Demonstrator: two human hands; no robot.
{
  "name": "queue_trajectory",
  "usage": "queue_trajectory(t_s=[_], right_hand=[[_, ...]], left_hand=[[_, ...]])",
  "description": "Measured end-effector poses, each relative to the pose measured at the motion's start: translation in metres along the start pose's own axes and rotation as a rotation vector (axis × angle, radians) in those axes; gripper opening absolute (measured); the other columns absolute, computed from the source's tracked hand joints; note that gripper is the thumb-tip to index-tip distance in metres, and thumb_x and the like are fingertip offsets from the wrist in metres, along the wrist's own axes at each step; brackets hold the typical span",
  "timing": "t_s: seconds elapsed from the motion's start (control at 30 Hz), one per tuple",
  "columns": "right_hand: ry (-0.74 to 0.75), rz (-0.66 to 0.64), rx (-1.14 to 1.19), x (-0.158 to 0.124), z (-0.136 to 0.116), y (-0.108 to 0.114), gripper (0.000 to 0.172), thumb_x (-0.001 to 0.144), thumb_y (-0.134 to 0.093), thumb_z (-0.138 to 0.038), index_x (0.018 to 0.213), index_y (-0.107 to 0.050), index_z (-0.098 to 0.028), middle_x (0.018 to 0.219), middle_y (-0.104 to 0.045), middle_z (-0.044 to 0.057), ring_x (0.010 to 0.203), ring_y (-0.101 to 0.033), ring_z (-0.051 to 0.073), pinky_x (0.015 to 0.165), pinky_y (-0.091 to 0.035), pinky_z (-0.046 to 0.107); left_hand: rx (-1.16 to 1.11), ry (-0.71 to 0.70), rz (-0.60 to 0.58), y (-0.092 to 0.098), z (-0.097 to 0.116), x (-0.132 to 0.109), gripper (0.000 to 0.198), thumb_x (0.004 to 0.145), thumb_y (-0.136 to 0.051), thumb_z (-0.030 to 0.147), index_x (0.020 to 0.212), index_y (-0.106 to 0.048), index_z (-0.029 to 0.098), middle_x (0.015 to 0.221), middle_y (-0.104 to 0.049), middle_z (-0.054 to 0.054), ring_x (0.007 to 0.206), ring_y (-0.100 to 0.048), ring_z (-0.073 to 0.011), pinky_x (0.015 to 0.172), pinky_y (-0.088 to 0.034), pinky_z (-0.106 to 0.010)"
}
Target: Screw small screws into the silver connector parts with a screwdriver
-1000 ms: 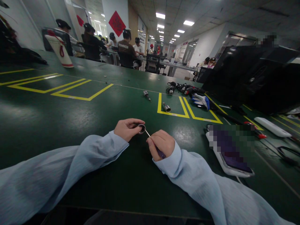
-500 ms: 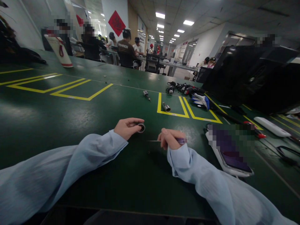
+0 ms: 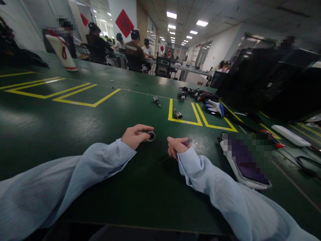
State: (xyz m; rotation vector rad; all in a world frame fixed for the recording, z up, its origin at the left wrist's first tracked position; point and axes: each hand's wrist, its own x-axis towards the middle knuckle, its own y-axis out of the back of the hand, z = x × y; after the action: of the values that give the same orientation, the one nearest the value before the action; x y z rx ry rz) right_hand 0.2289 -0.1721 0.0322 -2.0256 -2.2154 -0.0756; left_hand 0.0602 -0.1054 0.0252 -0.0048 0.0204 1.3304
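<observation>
My left hand (image 3: pixel 134 136) is closed around a short, hollow metal cylinder (image 3: pixel 151 136), its round opening turned to the right. To the right of it, my right hand (image 3: pixel 177 147) grips a thin-shafted screwdriver (image 3: pixel 164 160) with a purplish handle that is mostly hidden in the palm. The shaft slants down and left to the green tabletop, its tip at a tiny dark round piece (image 3: pixel 159 163). I cannot tell whether the two touch. Beyond the hands lie a metal part with a narrow shaft (image 3: pixel 156 101) and a metal socket-like part (image 3: pixel 178 114).
Yellow tape outlines (image 3: pixel 185 123) mark the green table (image 3: pixel 112 201). On the right lie a phone (image 3: pixel 247 164), a blue-and-white glove (image 3: pixel 215 107), corded tools (image 3: pixel 192 93) and a white bar (image 3: pixel 291 135). A large black case (image 3: pixel 265 83) stands behind them. A cup (image 3: pixel 62 53) stands far left.
My right hand has shifted slightly left, and the screwdriver has swung from level to pointing down, its tip now at the tiny piece. My left hand has barely moved.
</observation>
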Motion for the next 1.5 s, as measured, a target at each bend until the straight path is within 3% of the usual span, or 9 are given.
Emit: queue_trajectory(t_s=[0.23, 0.37, 0.5, 0.7, 0.93, 1.3, 1.5], right_hand=[[-0.075, -0.02, -0.07, 0.002, -0.001, 0.001, 0.052, 0.072, -0.055, -0.049, 0.031, -0.045, -0.018, 0.027, -0.035, -0.004, 0.029, -0.035, 0.007, 0.036, -0.024, 0.024], [-0.116, -0.065, 0.121, 0.007, 0.007, 0.005, 0.05, 0.069, -0.056, -0.052, 0.034, -0.048, -0.018, 0.028, -0.039, -0.004, 0.029, -0.039, 0.008, 0.038, -0.031, 0.024], [0.023, -0.019, 0.317, 0.011, 0.01, 0.01, 0.047, 0.071, -0.055, -0.05, 0.037, -0.05, -0.018, 0.031, -0.042, -0.003, 0.036, -0.046, 0.01, 0.045, -0.039, 0.026], [0.203, 0.132, 0.023, 0.004, 0.008, 0.005, 0.027, 0.076, -0.054, -0.04, 0.062, -0.057, -0.016, 0.049, -0.056, -0.001, 0.042, -0.049, 0.009, 0.045, -0.039, 0.023], [0.432, 0.162, -0.397, -0.001, 0.011, -0.003, 0.023, 0.081, -0.048, -0.028, 0.064, -0.058, -0.017, 0.054, -0.055, -0.001, 0.052, -0.051, 0.011, 0.054, -0.04, 0.024], [0.583, 0.153, -0.534, 0.003, 0.017, -0.006, 0.02, 0.082, -0.046, -0.027, 0.066, -0.056, -0.018, 0.059, -0.054, 0.001, 0.058, -0.049, 0.012, 0.057, -0.04, 0.026], [0.629, 0.116, -0.571, 0.005, 0.018, -0.007, 0.02, 0.081, -0.046, -0.025, 0.065, -0.054, -0.019, 0.059, -0.054, 0.001, 0.057, -0.049, 0.012, 0.056, -0.04, 0.027]], left_hand=[[-0.079, 0.042, -0.01, 0.0, 0.001, 0.0, 0.039, 0.052, -0.064, 0.01, 0.09, -0.065, 0.012, 0.071, -0.07, -0.003, 0.07, -0.067, -0.0202, 0.08, -0.052, -0.04], [-0.123, 0.059, -0.036, 0.0, 0.0, -0.001, 0.048, 0.05, -0.067, 0.008, 0.098, -0.063, 0.011, 0.076, -0.07, -0.004, 0.078, -0.066, -0.0203, 0.087, -0.049, -0.041], [-0.153, 0.036, 0.012, -0.003, 0.006, -0.003, 0.042, 0.047, -0.07, 0.007, 0.088, -0.062, 0.011, 0.084, -0.069, -0.005, 0.084, -0.065, -0.0215, 0.084, -0.051, -0.043], [-0.059, 0.005, -0.001, -0.003, 0.01, -0.005, 0.035, 0.048, -0.071, 0.008, 0.082, -0.062, 0.011, 0.083, -0.068, -0.005, 0.084, -0.064, -0.0206, 0.081, -0.053, -0.04], [-0.074, -0.024, -0.012, -0.004, 0.011, -0.007, 0.035, 0.048, -0.072, 0.011, 0.082, -0.062, 0.011, 0.079, -0.069, -0.003, 0.079, -0.066, -0.0197, 0.079, -0.054, -0.037], [-0.022, -0.058, -0.032, -0.004, 0.01, -0.008, 0.033, 0.054, -0.071, 0.018, 0.086, -0.063, 0.012, 0.079, -0.071, -0.005, 0.076, -0.067, -0.0191, 0.079, -0.053, -0.035], [-0.016, -0.045, 0.031, -0.007, 0.013, -0.009, 0.031, 0.051, -0.071, 0.02, 0.08, -0.065, 0.011, 0.072, -0.071, -0.005, 0.069, -0.067, -0.0194, 0.073, -0.055, -0.034]])
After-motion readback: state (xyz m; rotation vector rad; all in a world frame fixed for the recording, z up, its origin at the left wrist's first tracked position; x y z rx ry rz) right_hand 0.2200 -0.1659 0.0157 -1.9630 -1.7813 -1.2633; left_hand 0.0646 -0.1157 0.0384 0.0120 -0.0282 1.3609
